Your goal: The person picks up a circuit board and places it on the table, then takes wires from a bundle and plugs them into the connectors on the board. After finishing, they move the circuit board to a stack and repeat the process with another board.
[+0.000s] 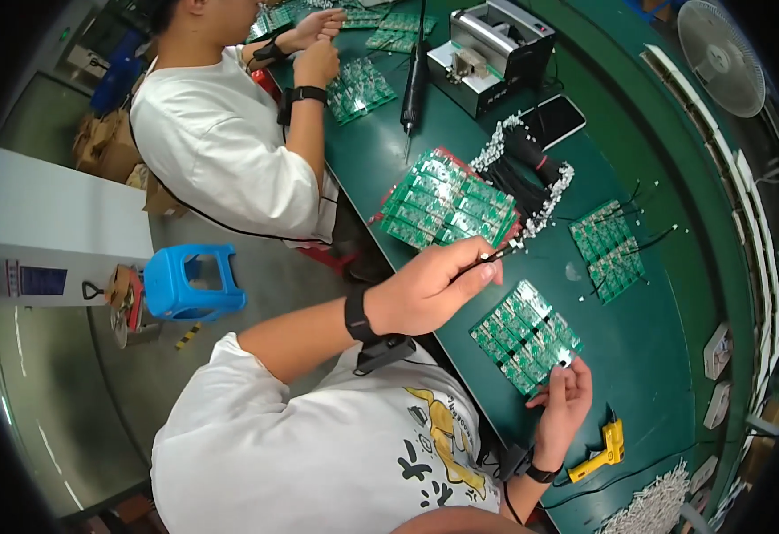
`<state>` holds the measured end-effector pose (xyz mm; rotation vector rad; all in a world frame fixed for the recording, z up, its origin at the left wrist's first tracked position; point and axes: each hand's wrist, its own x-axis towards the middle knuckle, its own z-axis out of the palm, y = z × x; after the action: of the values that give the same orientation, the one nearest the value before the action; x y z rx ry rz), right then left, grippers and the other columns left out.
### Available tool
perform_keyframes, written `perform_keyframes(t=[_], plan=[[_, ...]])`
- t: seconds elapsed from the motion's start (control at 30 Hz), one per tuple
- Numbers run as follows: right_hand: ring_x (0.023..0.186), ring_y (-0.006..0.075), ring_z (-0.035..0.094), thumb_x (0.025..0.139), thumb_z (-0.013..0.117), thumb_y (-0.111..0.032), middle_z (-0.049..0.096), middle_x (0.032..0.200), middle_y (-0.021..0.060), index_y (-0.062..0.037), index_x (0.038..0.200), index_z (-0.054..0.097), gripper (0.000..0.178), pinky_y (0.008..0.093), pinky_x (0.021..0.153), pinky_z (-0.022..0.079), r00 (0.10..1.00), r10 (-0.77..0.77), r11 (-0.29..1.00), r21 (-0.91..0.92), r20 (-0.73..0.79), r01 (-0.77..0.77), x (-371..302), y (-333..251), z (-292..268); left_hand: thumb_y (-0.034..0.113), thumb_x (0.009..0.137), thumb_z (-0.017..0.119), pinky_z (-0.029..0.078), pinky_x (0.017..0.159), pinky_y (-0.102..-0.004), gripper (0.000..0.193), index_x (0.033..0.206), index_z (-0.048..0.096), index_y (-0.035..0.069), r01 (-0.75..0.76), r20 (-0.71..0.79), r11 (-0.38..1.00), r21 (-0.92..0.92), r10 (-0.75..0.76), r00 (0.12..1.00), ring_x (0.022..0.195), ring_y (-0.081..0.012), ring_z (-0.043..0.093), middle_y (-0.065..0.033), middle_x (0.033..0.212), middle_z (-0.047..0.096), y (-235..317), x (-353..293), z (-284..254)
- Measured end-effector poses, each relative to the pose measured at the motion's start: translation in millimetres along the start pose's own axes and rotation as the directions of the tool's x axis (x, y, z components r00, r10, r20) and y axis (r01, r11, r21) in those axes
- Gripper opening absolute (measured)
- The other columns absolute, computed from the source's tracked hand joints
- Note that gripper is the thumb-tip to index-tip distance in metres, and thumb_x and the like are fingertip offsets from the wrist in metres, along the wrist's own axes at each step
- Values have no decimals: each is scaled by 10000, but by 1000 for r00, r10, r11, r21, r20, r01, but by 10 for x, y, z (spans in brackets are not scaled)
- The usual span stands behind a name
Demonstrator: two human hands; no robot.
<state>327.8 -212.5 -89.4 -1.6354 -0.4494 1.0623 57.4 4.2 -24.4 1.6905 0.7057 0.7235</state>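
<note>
A black wire with white ends (494, 257) is pinched between the thumb and forefinger of my left hand (434, 283), at the near corner of a stack of green circuit boards (447, 200). My right hand (564, 399) is closed on the lower corner of a single green circuit board panel (525, 336), which lies on the table near the front edge. A small dark spot shows at its fingertips, too small to name. Beyond it lies another circuit board panel (607, 251) with black wires sticking out from it.
Black wires (519, 182) and white connectors lie behind the stack. A phone (557, 121), a grey machine (496, 53) and an electric screwdriver (414, 89) are farther back. A yellow glue gun (601, 452) rests by my right wrist, near white sticks (652, 505). A co-worker (229, 133) sits left.
</note>
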Motion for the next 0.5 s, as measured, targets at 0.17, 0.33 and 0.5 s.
perform_keyframes(t=[0.17,0.33,0.5], plan=[[911,100,721,1176,746,-132,739,1135,50,44,1468,704,343,269,724,610,988,-1,984,-177,157,29,44,-471,240,237,1291,521,402,648,-274,257,1265,676,34,312,30,793,-524,-349,937,687,-49,473,37,796,541,105,-207,194],[979,79,714,1147,772,-74,751,1159,49,26,1431,742,302,238,773,595,965,-262,853,-465,9,236,78,-712,394,231,1305,482,335,621,-236,290,1243,682,31,368,154,730,-576,-345,926,652,-23,388,73,757,464,-70,-119,149],[1007,70,713,1119,794,-25,765,1187,44,11,1383,770,267,234,844,590,908,-338,914,-144,248,380,13,-989,754,228,1304,483,321,591,-246,288,1213,667,27,303,192,837,-455,-240,952,627,-24,378,71,731,454,-64,-171,240]])
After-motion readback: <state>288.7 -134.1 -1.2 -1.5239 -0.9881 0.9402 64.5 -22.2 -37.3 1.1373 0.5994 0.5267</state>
